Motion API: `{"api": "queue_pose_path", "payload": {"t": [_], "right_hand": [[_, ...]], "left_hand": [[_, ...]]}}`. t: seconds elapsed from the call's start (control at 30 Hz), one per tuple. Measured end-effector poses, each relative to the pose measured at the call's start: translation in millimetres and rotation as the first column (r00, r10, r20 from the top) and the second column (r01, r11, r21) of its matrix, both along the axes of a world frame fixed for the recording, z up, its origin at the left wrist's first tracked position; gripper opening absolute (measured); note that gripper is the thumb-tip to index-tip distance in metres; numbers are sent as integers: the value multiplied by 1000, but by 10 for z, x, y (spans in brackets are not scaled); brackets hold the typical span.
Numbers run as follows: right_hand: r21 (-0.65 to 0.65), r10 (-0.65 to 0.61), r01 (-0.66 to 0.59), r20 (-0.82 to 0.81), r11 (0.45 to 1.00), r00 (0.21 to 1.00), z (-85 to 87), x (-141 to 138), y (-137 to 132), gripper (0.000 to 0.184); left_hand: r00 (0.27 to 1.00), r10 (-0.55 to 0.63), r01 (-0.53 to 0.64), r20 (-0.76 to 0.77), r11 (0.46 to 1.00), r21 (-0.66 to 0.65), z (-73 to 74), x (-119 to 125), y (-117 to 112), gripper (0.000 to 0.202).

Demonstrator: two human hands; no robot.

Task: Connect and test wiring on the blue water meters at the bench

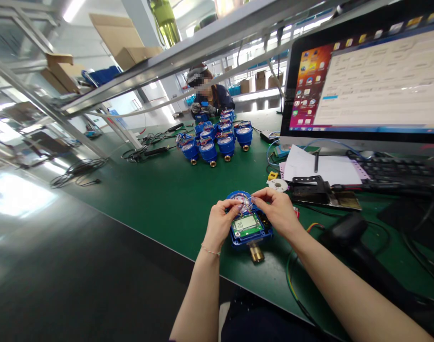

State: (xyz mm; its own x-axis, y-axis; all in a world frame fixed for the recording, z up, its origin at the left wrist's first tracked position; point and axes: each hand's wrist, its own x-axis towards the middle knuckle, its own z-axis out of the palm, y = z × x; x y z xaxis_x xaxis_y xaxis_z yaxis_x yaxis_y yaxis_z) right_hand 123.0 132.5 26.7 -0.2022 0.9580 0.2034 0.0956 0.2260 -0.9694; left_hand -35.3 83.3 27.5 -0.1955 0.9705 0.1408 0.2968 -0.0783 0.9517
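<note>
A blue water meter (234, 240) lies opened on the table in front of me, its brass pipe end (257, 253) toward me. Its green circuit board carries a lit LCD display (244, 224), and loose thin wires (244, 199) run over the round dial behind it. My left hand (221, 219) is closed in a pinch on the thin wires at the board's far left edge. From the right, my right hand (278, 212) pinches a thin white wire between thumb and forefinger. The exact spots held are partly hidden by the fingertips.
Several blue meters (207, 151) stand in rows at the back, with a gloved co-worker (215, 97) behind. On the right are a monitor (366, 85), papers (304, 164), a keyboard (402, 168) and a black handheld scanner (348, 232). Coiled cables (78, 171) lie left, under a metal shelf (167, 64).
</note>
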Motion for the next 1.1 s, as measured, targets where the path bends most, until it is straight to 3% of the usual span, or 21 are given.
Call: {"api": "queue_pose_path", "payload": {"t": [0.33, 0.43, 0.57, 0.8, 0.93, 1.1], "right_hand": [[26, -35, 34, 37, 999, 999, 16, 84, -45, 20], [12, -42, 42, 15, 999, 999, -3, 143, -28, 22], [-9, -80, 80, 7, 997, 997, -71, 282, 35, 26], [-33, -56, 63, 195, 997, 979, -31, 657, 40, 26], [-11, -116, 138, 475, 990, 872, -23, 820, 23, 23], [-40, -82, 188, 798, 981, 597, -197, 686, 0, 22]], "left_hand": [[997, 69, -69, -17, 998, 5, -15, 140, 109, 18], [1000, 17, -17, 23, 1000, 3, 27, 158, 83, 21], [987, -131, 122, 94, 988, 97, 12, 210, 24, 37], [971, -163, 191, -176, 969, 157, -8, 414, 63, 40], [926, -148, 236, -347, 945, 227, -1, 478, 77, 18], [902, -92, 242, -422, 916, 319, -117, 509, 53, 9]]}}
